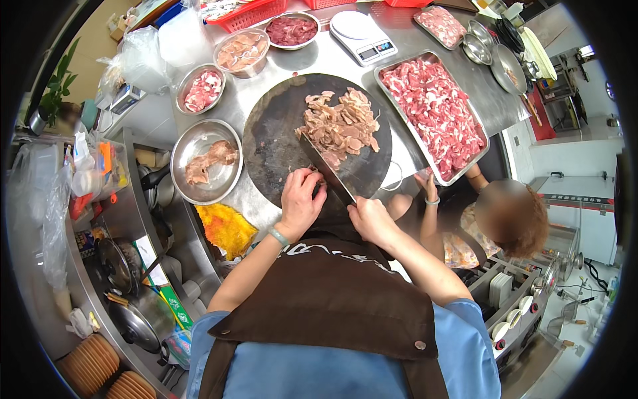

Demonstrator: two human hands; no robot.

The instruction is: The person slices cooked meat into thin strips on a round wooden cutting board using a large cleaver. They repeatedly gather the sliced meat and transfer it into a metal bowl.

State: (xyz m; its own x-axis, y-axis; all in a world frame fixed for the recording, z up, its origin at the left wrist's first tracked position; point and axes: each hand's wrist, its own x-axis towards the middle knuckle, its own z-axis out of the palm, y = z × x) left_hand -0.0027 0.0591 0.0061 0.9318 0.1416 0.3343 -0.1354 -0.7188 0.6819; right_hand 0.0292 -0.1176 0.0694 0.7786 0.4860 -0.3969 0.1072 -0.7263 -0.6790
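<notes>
My right hand point(373, 221) is closed around the handle of a kitchen cleaver point(327, 172), whose blade slants up and left over a dark round chopping board point(271, 124). Beside the blade's left face, my left hand point(302, 199) rests on the board with curled fingers; whether something lies under them is hidden. Sliced cooked meat point(344, 122) is heaped beyond the blade, partly against it. To the left, a steel bowl point(179, 172) holds a larger piece of cooked meat point(212, 162).
A steel tray point(408, 127) of raw meat stands right of the board, near another person point(503, 214) whose hands are at its near end. Bowls of meat point(202, 91) and a white kitchen scale point(361, 37) stand behind. A yellow cloth point(227, 229) lies at the table's edge.
</notes>
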